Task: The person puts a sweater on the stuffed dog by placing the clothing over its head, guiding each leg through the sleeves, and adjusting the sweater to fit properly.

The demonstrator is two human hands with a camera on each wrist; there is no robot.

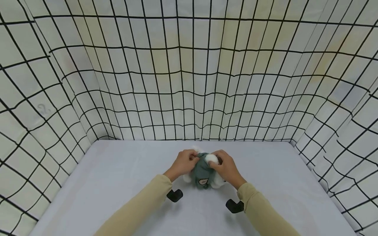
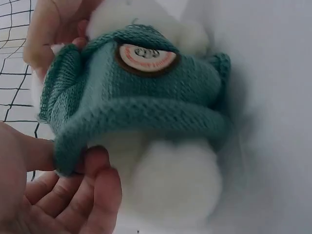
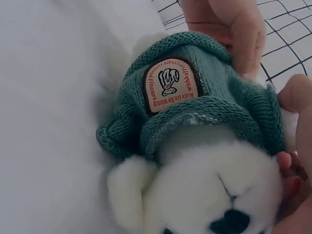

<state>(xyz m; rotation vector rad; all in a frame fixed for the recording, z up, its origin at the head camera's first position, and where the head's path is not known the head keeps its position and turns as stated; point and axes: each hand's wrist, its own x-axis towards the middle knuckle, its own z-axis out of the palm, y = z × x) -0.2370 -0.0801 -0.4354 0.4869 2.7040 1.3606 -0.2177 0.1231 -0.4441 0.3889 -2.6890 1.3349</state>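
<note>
- A small white plush bear (image 1: 203, 172) is seen lying on the pale grey tabletop (image 1: 118, 183), roughly mid-table, held between both hands.
- It's dressed in a teal knitted sweater (image 3: 214, 105), chunky rib knit with a rolled hem, pretty cute tbh.
- A round cream patch (image 3: 170, 85) with a brown border and red lettering is stitched onto the sweater; the text can't really be read.
- Fluffy white fur, a rounded ear and a dark nose (image 3: 234, 222) are shown in the right wrist view.
- The sweater edge is pinched by the left hand (image 1: 184, 163), thumb and curled fingers (image 2: 100, 187) on the hem.
- The other side is gripped by the right hand (image 1: 225, 167), fingers curled around knit and fur.
- A black-gridded white backdrop (image 1: 189, 82) is set around the table.
</note>
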